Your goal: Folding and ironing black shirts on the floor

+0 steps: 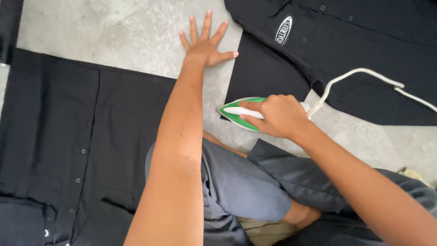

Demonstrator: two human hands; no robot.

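Two black button-up shirts lie spread on the floor: one shirt (68, 136) at the left, the other shirt (346, 50) at the upper right, bearing a small oval patch on the chest. There is one iron (241, 111), green and white, its tip resting at the edge of the right-hand shirt's sleeve, with one white cord (359, 73) trailing across the dark cloth. The right hand (275, 116) is wrapped around the iron's handle. The left hand (205, 43) lies flat, fingers splayed, holding nothing, on the bare grey concrete floor (114, 32) between the two shirts. The person sits on the floor in grey shorts.
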